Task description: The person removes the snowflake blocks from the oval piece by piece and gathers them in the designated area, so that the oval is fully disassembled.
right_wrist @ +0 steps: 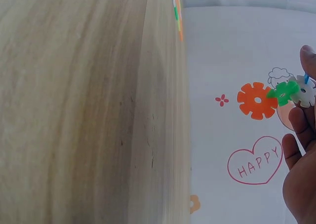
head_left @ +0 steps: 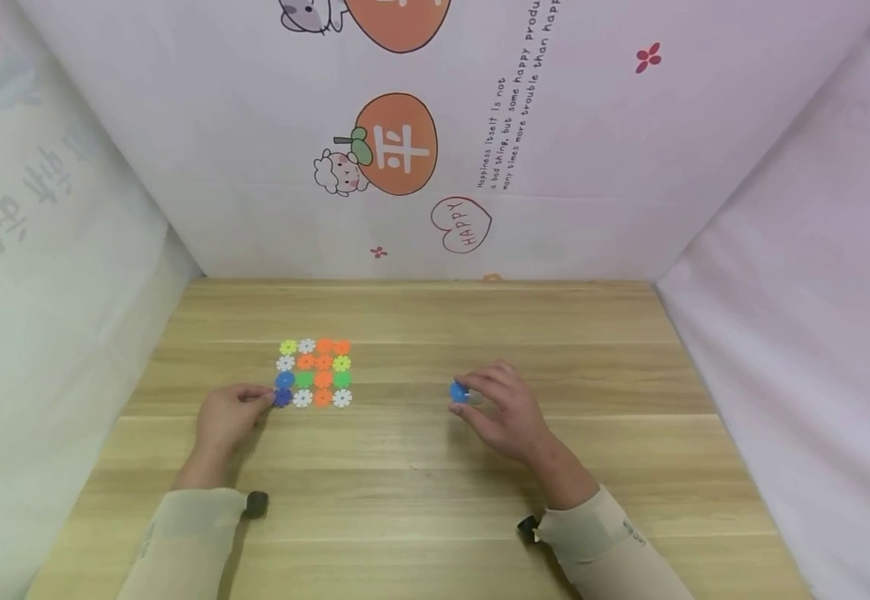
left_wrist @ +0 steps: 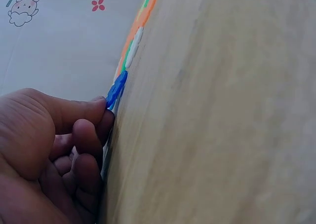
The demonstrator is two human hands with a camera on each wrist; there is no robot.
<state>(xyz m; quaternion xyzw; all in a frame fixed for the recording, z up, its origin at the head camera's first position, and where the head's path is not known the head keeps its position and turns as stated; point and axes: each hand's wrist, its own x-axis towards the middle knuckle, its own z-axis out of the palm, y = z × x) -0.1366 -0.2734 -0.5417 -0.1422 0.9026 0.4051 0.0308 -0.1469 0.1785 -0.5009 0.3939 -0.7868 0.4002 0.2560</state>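
Note:
Thumb and index finger of my left hand (head_left: 227,421) pinch a dark blue snowflake disc (left_wrist: 117,89) at the near-left corner of a block of discs. That block lies flat in rows on the table, with orange discs (head_left: 323,362), white, green, yellow and blue ones. To the right, my right hand (head_left: 508,414) holds a small string of interlocked snowflake discs between its fingertips. In the right wrist view an orange disc (right_wrist: 257,100) joins a green disc (right_wrist: 285,93), then a white disc (right_wrist: 306,91) with a sliver of blue. From the head, mainly the blue disc (head_left: 458,392) shows.
The wood-grain table (head_left: 405,500) runs back to a white printed cloth wall (head_left: 570,225). More white cloth hangs along the left (head_left: 45,333) and right sides (head_left: 802,292). A dark camera (head_left: 257,504) sits by the left cuff, another (head_left: 528,529) by the right.

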